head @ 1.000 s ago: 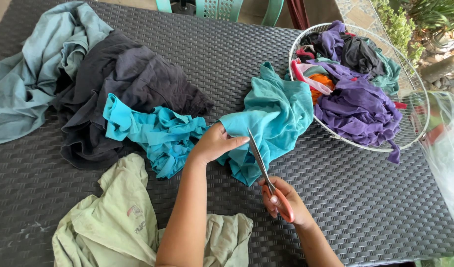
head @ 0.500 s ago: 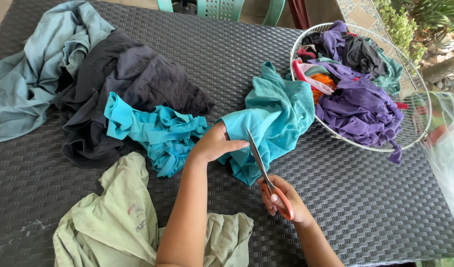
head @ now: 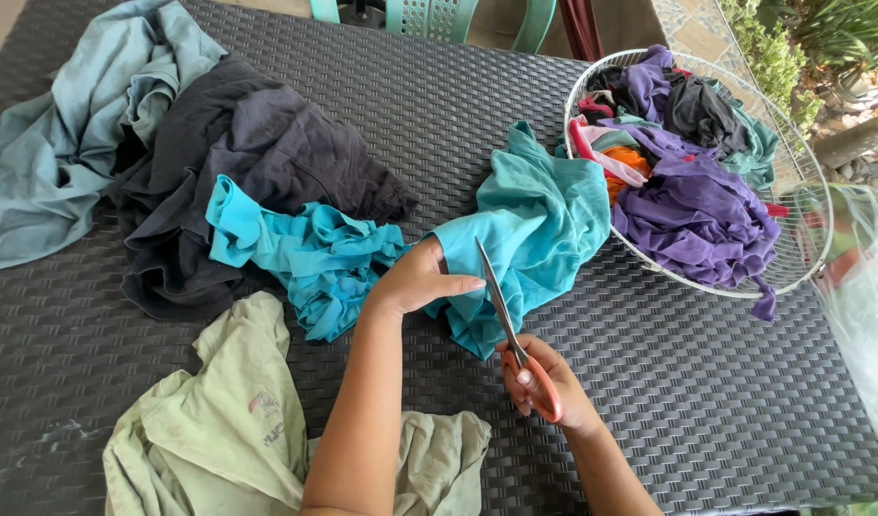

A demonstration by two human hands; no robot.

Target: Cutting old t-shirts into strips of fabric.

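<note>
My left hand (head: 415,280) presses down on the edge of a teal cloth (head: 539,229) spread in the middle of the dark woven table (head: 439,105). Orange-handled scissors (head: 515,344) sit in my right hand (head: 544,382), their blades pointing up and away into the cloth just right of my left fingers. A bunch of cut turquoise strips (head: 305,253) lies to the left of that hand.
A white wire basket (head: 802,258) at the right holds purple, black, orange and teal rags. A dark garment (head: 238,162) and a pale blue one (head: 57,143) lie at the left, a light green shirt (head: 219,430) near me. Clear plastic hangs at the right edge.
The scissors have stayed in the teal cloth with barely any shift. Both hands hold almost the same places.
</note>
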